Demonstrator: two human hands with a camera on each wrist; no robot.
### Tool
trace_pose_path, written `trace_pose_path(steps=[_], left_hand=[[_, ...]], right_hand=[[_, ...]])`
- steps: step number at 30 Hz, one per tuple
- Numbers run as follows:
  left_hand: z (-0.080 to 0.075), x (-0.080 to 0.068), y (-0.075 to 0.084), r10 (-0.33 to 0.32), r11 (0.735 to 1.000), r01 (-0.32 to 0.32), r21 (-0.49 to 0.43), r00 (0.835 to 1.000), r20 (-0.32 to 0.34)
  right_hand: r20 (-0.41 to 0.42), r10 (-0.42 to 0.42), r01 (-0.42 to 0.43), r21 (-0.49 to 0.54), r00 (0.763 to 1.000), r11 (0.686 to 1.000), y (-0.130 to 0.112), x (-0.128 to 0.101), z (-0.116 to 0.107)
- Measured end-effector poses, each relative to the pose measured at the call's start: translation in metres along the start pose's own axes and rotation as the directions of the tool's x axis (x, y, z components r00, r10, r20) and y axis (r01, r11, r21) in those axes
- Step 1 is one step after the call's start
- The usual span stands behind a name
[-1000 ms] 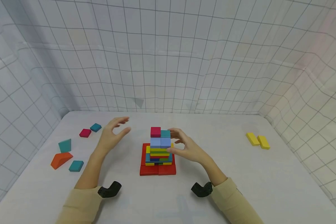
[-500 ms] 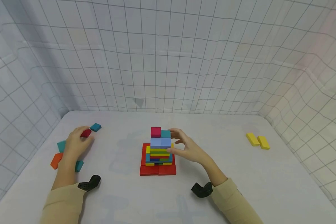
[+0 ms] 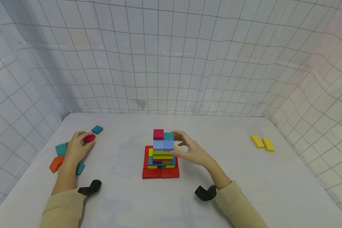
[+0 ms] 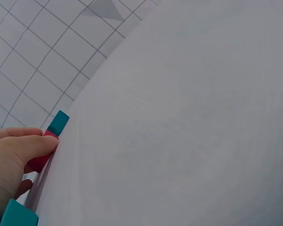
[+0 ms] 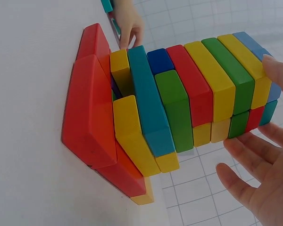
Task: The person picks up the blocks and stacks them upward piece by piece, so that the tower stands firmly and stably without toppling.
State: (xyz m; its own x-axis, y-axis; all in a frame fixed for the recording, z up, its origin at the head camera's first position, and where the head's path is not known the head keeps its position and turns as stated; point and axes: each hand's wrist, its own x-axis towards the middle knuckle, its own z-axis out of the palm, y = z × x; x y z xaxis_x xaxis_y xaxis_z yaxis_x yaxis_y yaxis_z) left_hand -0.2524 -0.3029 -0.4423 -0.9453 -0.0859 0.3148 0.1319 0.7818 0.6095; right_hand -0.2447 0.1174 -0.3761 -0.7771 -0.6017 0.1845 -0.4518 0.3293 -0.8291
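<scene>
Currently the left hand (image 3: 75,150) pinches a small magenta block (image 3: 89,138) near the left edge of the bench (image 3: 245,177), fingers and thumb curled around it; the left wrist view shows the thumb (image 4: 23,146) pressed over the magenta block (image 4: 40,157). A teal block (image 3: 97,129) lies just beyond it toward the far left corner. An orange wedge (image 3: 54,164) and two more teal pieces (image 3: 61,148) sit beside the wrist.

The right hand (image 3: 188,150) rests against the right side of the block tower (image 3: 161,152) at the middle of the bench. Its fingers are spread and only lightly bent, touching the upper layers; the grip is apart, not clamped on any piece. The right wrist view shows the fingers (image 5: 273,70) lying along the tower's top blocks.

Two yellow blocks (image 3: 262,142) lie near the right edge.

Judged from this layout, the step in hand is picking up the magenta block while the tower is steadied. The next move likely calls for a clean lift, transfer to the tower top, and a level placement without disturbing the stacked layers.
</scene>
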Motion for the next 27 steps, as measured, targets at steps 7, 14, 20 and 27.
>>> trace_pose_path(steps=[7,14,20,27], left_hand=[[-0.001,0.0,-0.001,0.011,1.0,-0.01,-0.019,0.999,0.04],[0.001,0.0,0.005,0.031,1.0,-0.031,-0.003,1.0,0.002],[0.009,0.012,0.044,0.23,0.962,-0.252,-0.108,0.956,-0.181],[0.022,0.021,0.124,0.469,0.824,-0.515,-0.238,0.854,-0.224]], right_hand=[[-0.002,-0.035,0.035,0.026,0.999,0.999,0.007,0.0,-0.001],[-0.008,-0.044,0.044,0.022,0.999,0.999,0.007,0.0,0.0],[-0.005,-0.024,0.024,0.026,1.0,0.999,0.006,0.0,0.0],[0.004,-0.002,0.002,0.006,1.0,1.0,-0.017,-0.003,-0.002]])
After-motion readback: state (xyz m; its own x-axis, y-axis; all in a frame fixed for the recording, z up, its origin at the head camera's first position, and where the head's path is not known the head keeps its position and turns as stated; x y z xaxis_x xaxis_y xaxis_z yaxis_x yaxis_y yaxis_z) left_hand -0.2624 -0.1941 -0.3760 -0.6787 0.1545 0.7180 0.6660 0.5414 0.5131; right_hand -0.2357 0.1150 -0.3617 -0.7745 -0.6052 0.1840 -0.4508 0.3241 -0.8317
